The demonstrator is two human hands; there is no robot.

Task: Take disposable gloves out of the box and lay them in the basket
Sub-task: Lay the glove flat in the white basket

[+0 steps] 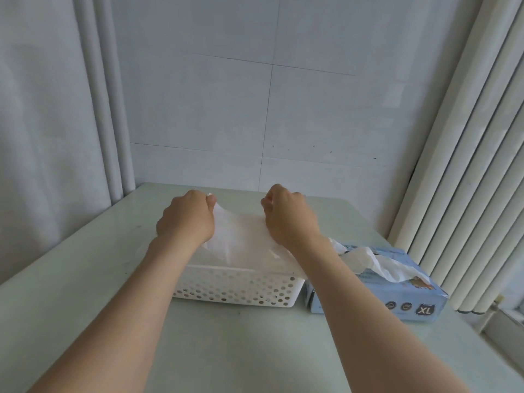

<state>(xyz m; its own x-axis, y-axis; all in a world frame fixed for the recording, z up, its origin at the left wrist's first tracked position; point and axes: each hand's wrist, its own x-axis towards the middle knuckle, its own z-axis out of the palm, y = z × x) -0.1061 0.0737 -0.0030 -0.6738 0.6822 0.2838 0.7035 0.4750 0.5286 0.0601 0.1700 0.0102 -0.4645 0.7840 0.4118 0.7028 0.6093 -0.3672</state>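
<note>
left grip (185, 219) pinches glove (241, 236) at its 10 o'clock corner | right grip (289, 219) pinches its 2 o'clock corner | glove spread over basket (235, 290) | box (397, 296) beside basket at 3 o'clock on surface (85, 265)

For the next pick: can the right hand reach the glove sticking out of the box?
Likely yes, once freed: the right hand pinches a spread glove over the basket; nothing covers the protruding glove of the box.

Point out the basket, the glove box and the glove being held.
white perforated basket (235, 287): head view, front wall.
blue glove box (419, 296): head view, side face above the XL mark.
disposable glove (241, 234): head view, stretched middle above the basket.
</note>
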